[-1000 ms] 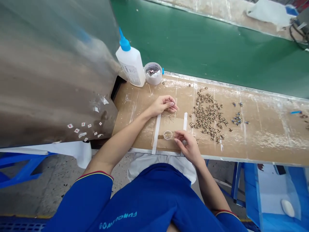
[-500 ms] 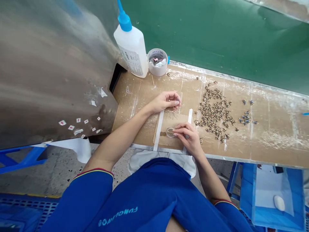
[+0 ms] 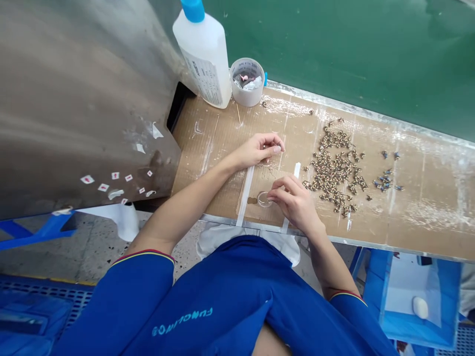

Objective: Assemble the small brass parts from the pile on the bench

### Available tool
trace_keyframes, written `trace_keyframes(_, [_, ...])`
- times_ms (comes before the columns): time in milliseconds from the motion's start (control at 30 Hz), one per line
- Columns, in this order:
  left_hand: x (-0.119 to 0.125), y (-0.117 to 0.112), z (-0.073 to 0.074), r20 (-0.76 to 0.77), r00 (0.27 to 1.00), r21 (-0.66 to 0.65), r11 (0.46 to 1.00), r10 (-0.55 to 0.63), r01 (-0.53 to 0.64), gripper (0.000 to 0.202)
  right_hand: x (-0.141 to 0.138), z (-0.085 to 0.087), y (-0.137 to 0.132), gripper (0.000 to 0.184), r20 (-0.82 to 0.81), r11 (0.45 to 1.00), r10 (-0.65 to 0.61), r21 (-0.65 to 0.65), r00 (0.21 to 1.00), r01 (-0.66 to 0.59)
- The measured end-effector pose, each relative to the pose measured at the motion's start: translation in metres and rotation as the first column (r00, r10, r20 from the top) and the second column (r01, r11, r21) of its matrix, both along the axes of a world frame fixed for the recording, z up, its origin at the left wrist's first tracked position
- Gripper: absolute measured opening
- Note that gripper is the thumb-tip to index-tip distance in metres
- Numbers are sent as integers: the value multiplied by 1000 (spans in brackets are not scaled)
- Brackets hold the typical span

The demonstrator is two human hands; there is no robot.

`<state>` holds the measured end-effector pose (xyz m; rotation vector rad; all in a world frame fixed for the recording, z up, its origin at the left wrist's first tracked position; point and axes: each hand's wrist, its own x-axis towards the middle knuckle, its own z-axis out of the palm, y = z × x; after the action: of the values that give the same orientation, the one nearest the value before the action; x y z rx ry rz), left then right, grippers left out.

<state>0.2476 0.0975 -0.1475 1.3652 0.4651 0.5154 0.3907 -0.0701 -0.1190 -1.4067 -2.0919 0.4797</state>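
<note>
The right hand [image 3: 293,201] pinches shut at a clear dish [image 3: 263,200]. The left hand [image 3: 260,148] lies curled shut. A cup [image 3: 248,91] holds scraps.

Both bare forearms reach forward from short blue sleeves [image 3: 144,282]. The left hand [image 3: 260,148] lies beyond the small clear dish [image 3: 264,199] and slightly to its left. It is palm down, with the fingers curled in loosely and the thumb tucked against them. The right hand [image 3: 295,202] sits just right of the dish, wrist bent inward. Its thumb and forefinger are pinched together at the dish's rim, the other fingers folded.
</note>
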Motion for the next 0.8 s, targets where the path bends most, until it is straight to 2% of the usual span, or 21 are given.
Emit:
trace_keyframes(133, [1,0,0,-61,998,23,1000,12,-11,10,-1,-5,0,22,-67,998,59,-17,996,-61])
trace_keyframes(300, [4,-2,-3,-77,997,-12,999,29,-30,13,-1,-4,2,22,-24,1000,0,21,1000,1])
trace_keyframes(533, [5,-4,-6,-90,996,-12,1000,6,-7,8,0,1,4,24,-172,992,101,-62,980,-113])
trace_keyframes(667, [5,-6,-7,-97,995,17,1000,0,1,8,11,16,15,26,-294,984,-4,-170,956,-48])
trace_keyframes(800, [5,-7,-7,-100,995,87,996,-8,17,10,27,30,25,28,-401,975,-205,-167,893,149])
